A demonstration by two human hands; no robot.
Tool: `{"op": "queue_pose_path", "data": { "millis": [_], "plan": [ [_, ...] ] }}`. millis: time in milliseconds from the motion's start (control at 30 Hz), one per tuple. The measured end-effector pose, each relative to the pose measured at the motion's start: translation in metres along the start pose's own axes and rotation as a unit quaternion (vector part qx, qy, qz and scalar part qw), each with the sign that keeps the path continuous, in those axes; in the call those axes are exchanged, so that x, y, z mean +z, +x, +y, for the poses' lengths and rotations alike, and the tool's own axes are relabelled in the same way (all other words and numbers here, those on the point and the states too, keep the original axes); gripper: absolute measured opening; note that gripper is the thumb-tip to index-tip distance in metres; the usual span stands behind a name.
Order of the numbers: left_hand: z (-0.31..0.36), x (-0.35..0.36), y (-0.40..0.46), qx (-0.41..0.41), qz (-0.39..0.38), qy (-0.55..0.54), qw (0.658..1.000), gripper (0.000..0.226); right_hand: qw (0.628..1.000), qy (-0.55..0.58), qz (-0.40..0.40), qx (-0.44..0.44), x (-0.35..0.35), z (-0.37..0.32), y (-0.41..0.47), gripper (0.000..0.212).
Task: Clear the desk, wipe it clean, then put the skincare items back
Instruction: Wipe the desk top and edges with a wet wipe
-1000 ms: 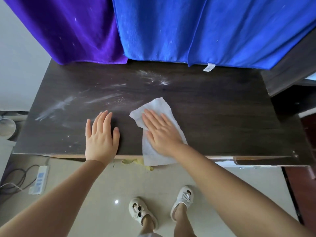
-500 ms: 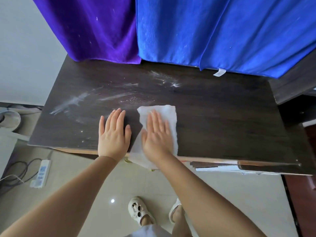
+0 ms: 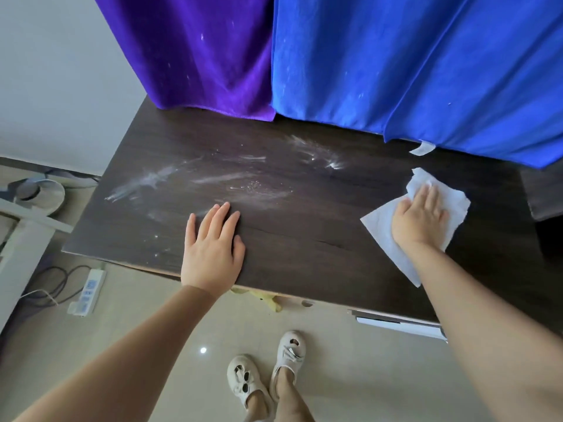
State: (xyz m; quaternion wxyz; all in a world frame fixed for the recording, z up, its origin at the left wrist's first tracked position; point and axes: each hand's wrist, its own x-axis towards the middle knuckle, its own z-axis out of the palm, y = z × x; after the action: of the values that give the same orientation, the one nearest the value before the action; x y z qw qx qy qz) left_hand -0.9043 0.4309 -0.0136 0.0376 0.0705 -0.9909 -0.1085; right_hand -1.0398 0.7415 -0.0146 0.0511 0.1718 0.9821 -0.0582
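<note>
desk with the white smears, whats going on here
A person is wiping a dark desk. The right hand presses a white wipe flat near the desk's right end, while the left hand rests flat, palm down, near the front edge. White powdery streaks still mark the left and middle of the top. No skincare items are on the desk. Purple and blue cloths hang behind it.

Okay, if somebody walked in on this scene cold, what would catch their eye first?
Probably the white powdery streaks smeared across the left and middle of the dark desk. Next, the right hand pressing a white tissue flat near the desk's right end, while the left hand rests flat at the front edge. Behind hang a purple cloth and a blue cloth.
</note>
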Motion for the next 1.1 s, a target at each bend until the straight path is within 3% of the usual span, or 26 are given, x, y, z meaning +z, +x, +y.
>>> {"op": "queue_pose_path", "data": {
  "millis": [100,233,300,400,467,600,667,733,833,933,1033,1100],
  "plan": [
    [0.001,0.0,0.0,0.002,0.005,0.0,1.0,0.048,0.998,0.009,-0.024,-0.054,0.004,-0.068,0.011,0.055],
    [0.001,0.0,0.0,0.0,-0.001,0.009,1.0,0.047,0.958,-0.007,-0.051,-0.281,0.026,-0.17,-0.034,0.056],
    [0.001,-0.001,0.0,-0.001,-0.006,0.009,1.0,0.047,0.919,-0.013,-0.064,-0.389,0.032,-0.18,-0.063,0.056],
    [0.002,-0.002,0.001,-0.002,-0.003,0.009,1.0,0.048,0.864,-0.047,-0.091,-0.494,0.028,-0.141,-0.06,0.056],
    [0.003,-0.002,0.001,-0.003,0.001,0.008,1.0,0.047,0.889,-0.049,-0.066,-0.45,0.02,-0.099,-0.032,0.062],
    [0.004,-0.001,0.001,-0.005,0.003,0.01,1.0,0.047,0.984,-0.009,-0.005,-0.179,0.0,-0.02,0.045,0.055],
    [0.003,-0.001,0.001,-0.002,0.003,0.011,1.0,0.047,0.996,0.023,0.012,-0.086,-0.006,-0.026,0.064,0.056],
    [0.002,0.0,0.001,0.001,-0.001,0.012,1.0,0.046,0.997,0.045,0.002,-0.068,0.0,-0.07,0.061,0.058],
    [0.002,-0.001,0.001,-0.001,-0.008,0.015,1.0,0.047,0.981,0.038,-0.018,-0.191,0.02,-0.155,0.027,0.056],
    [0.0,-0.001,0.0,0.001,-0.009,0.009,1.0,0.047,0.941,0.013,-0.034,-0.337,0.031,-0.212,-0.021,0.056],
    [0.0,-0.002,0.0,0.005,-0.01,0.006,1.0,0.046,0.862,-0.019,-0.069,-0.501,0.031,-0.214,-0.041,0.055],
    [0.0,-0.002,0.001,0.004,-0.016,0.006,1.0,0.046,0.829,-0.039,-0.075,-0.553,0.027,-0.188,-0.029,0.054]
  ]
}}
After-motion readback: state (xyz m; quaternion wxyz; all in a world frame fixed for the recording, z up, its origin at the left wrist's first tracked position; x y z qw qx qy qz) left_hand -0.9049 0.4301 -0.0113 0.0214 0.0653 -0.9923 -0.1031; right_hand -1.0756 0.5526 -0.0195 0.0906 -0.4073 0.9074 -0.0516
